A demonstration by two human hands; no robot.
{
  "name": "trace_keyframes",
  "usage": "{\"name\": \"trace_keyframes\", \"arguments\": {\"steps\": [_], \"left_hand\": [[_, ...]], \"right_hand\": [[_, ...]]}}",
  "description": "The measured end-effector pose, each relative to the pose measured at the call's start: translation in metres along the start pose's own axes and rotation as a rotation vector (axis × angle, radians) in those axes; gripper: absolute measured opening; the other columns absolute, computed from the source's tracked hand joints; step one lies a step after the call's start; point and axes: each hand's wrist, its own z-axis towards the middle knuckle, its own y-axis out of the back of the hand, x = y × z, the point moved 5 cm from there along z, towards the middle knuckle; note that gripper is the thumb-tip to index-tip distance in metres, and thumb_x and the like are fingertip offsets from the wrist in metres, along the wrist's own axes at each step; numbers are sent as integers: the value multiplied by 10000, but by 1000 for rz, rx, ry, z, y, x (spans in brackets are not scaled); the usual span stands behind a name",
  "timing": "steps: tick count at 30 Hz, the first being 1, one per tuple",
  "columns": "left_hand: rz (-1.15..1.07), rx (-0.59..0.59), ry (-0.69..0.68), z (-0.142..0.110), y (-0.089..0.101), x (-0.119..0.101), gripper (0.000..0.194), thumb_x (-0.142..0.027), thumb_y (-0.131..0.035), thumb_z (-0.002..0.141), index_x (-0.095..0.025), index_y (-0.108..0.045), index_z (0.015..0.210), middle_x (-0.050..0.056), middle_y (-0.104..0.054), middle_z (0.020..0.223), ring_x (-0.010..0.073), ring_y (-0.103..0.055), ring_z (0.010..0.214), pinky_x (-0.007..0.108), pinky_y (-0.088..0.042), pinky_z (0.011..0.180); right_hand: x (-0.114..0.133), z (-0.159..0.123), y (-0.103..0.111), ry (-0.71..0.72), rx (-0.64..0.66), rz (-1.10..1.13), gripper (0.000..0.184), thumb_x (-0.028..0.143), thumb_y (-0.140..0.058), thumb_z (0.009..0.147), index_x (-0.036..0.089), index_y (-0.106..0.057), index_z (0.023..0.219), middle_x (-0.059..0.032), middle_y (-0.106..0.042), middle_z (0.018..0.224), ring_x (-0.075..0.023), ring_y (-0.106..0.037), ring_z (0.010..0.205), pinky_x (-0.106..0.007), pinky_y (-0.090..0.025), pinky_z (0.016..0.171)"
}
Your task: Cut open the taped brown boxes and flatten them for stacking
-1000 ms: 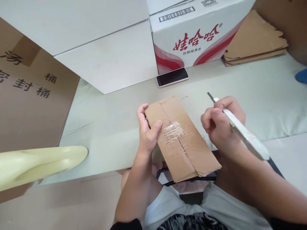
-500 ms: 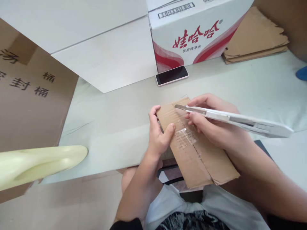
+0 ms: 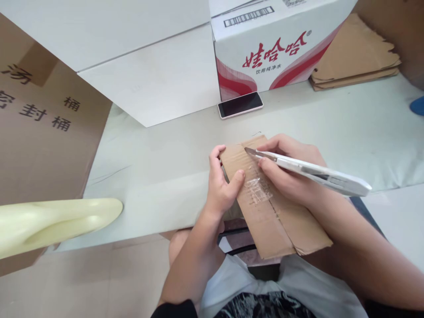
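At the far left stands a brown carton (image 3: 49, 145) with black printed characters, and in front of it a smooth, pale yellow thing (image 3: 66, 221) reaches in over the edge of the cloth-covered table (image 3: 159, 185). Next comes a white box (image 3: 149, 79), its lower corner on the cloth.

The left hand (image 3: 223, 187) grips the parcel (image 3: 265, 234) by its left edge near the far end, thumb on top and fingers curled round the side. The parcel, flat brown cardboard, slants from the table's near edge out over the lap, its near end toward the person's pale shorts (image 3: 218, 282). Clear tape (image 3: 258, 191) lies across its middle seam.

Beyond the parcel, a phone (image 3: 240, 105) lies screen up against the foot of a red-and-white box (image 3: 274, 57). The right hand (image 3: 291, 170) is closed round a white knife (image 3: 308, 170), its blade out, the tip at the seam near the parcel's far end. Farther right lie stacked cardboard sheets (image 3: 356, 53) and, at the picture's edge, something blue (image 3: 418, 106).
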Motion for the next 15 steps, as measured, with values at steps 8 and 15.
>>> {"name": "trace_keyframes", "arguments": {"steps": [8,15], "left_hand": [[0,-19,-39,-1,0,4,693,-698,-604,932,-301,-351,1441,99,-531,1380,274,-603,1177,426,-534,1009],[196,-28,-243,0,3,-2,523,-599,-476,1040,-338,-452,1492,105,-498,1516,336,-411,1515,558,-402,1226]], "right_hand": [[-3,-1,2,-52,-42,181,52,222,-681,802,256,-642,803,31,-609,579,-155,-563,531,-304,-404,543],[-10,-4,0,-119,-38,337,77,287,-681,815,243,-628,780,3,-642,638,-169,-588,596,-311,-421,554]]}}
